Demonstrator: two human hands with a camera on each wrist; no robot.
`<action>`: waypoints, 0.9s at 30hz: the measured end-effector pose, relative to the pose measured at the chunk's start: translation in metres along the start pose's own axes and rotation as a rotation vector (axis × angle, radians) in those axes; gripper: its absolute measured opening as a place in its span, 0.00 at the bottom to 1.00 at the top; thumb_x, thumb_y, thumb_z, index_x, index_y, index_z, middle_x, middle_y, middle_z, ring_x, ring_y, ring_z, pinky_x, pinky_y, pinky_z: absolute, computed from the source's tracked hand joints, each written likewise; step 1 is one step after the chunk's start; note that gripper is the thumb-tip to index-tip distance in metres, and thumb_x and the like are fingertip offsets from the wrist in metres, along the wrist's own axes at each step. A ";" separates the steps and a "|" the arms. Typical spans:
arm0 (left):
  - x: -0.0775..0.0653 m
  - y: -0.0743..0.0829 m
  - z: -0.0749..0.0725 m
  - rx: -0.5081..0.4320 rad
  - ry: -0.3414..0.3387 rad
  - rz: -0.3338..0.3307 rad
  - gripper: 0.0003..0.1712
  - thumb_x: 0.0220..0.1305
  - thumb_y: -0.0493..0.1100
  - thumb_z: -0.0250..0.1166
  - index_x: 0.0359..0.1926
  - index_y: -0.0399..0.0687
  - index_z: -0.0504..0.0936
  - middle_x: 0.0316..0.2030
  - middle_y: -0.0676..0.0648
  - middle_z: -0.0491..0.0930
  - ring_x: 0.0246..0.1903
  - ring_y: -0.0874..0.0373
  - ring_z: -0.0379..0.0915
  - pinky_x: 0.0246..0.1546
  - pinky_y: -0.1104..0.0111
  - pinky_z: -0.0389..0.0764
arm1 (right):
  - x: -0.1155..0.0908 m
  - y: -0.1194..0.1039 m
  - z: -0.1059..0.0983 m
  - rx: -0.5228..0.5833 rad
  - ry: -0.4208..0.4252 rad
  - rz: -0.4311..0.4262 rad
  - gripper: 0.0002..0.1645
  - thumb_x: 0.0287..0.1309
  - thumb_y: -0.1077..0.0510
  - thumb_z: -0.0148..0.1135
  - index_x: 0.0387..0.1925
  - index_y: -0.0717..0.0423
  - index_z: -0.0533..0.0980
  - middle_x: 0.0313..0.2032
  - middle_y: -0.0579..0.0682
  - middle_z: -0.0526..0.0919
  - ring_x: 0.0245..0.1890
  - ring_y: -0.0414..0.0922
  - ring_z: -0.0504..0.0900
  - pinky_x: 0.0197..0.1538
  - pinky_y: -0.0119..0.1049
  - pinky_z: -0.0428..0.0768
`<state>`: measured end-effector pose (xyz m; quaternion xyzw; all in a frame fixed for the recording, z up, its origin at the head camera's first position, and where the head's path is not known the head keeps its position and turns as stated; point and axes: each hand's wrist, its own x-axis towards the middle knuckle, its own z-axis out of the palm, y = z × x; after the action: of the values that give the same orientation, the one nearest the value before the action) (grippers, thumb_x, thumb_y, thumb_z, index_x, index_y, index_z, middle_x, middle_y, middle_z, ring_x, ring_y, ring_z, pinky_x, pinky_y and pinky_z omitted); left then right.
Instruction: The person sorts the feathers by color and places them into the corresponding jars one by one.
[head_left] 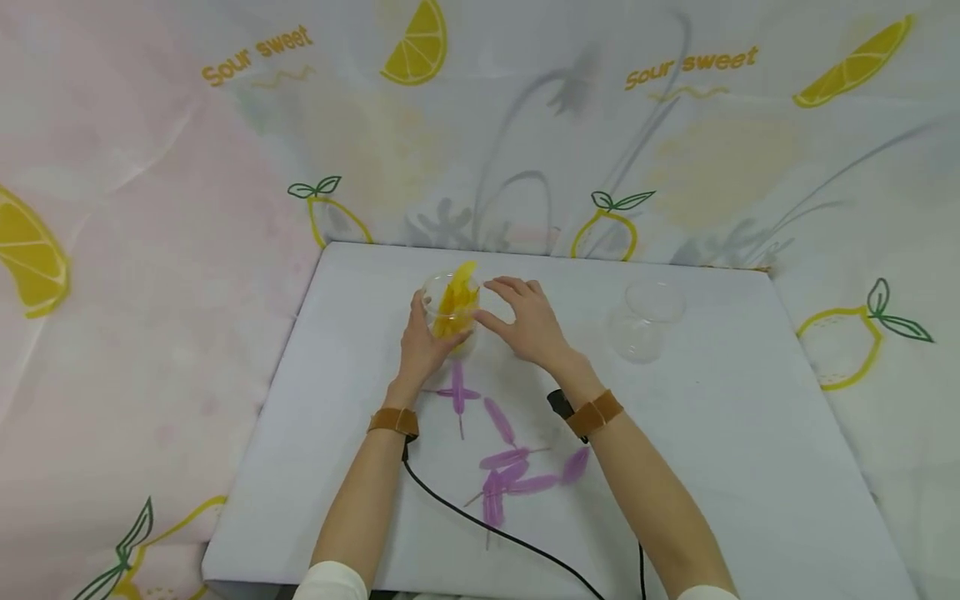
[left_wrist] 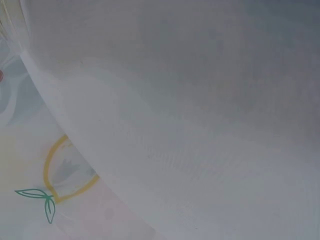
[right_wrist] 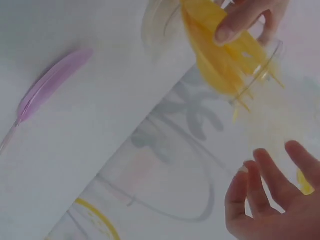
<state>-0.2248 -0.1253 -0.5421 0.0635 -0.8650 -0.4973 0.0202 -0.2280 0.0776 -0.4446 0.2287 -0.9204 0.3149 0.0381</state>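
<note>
My left hand (head_left: 424,348) grips a clear cup (head_left: 438,277) near the back of the white table. Several yellow feathers (head_left: 455,307) stand in that cup, and one pokes above the rim. Just right of the cup is my right hand (head_left: 534,327), fingers spread and bent a little, holding nothing. Seen by the right wrist camera, the left thumb (right_wrist: 230,31) lies against the yellow feathers (right_wrist: 212,55), and the right hand (right_wrist: 282,205) is apart from the cup. The left wrist view does not show the left hand.
Several purple feathers (head_left: 534,483) lie scattered on the table (head_left: 750,433) between the forearms. A second clear cup (head_left: 637,337) stands to the right. Black cables (head_left: 480,522) trail from the wrists. Lemon-printed cloth (head_left: 450,158) hangs behind the table.
</note>
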 end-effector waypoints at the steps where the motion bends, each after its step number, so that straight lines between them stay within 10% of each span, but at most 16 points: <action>1: 0.000 0.000 0.000 -0.002 0.002 0.001 0.62 0.53 0.60 0.75 0.77 0.59 0.44 0.75 0.42 0.58 0.71 0.34 0.57 0.69 0.39 0.60 | -0.004 0.003 -0.004 0.001 0.022 0.010 0.35 0.63 0.40 0.64 0.65 0.54 0.73 0.66 0.54 0.73 0.61 0.56 0.69 0.66 0.52 0.69; 16: 0.000 -0.001 0.000 -0.008 -0.001 0.024 0.61 0.54 0.58 0.76 0.77 0.56 0.44 0.75 0.43 0.59 0.72 0.38 0.57 0.69 0.43 0.62 | -0.069 0.082 -0.067 0.026 0.357 0.273 0.57 0.47 0.44 0.79 0.74 0.55 0.60 0.75 0.59 0.56 0.73 0.60 0.50 0.71 0.66 0.53; 27: 0.000 -0.001 0.001 -0.008 -0.005 0.020 0.62 0.54 0.59 0.75 0.77 0.59 0.43 0.74 0.44 0.59 0.71 0.38 0.57 0.69 0.43 0.62 | -0.103 0.140 -0.081 0.148 0.414 0.567 0.68 0.51 0.45 0.77 0.79 0.49 0.40 0.79 0.56 0.42 0.77 0.57 0.43 0.75 0.59 0.50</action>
<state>-0.2249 -0.1249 -0.5438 0.0537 -0.8636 -0.5008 0.0234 -0.2045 0.2643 -0.4807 -0.1022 -0.8947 0.4184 0.1184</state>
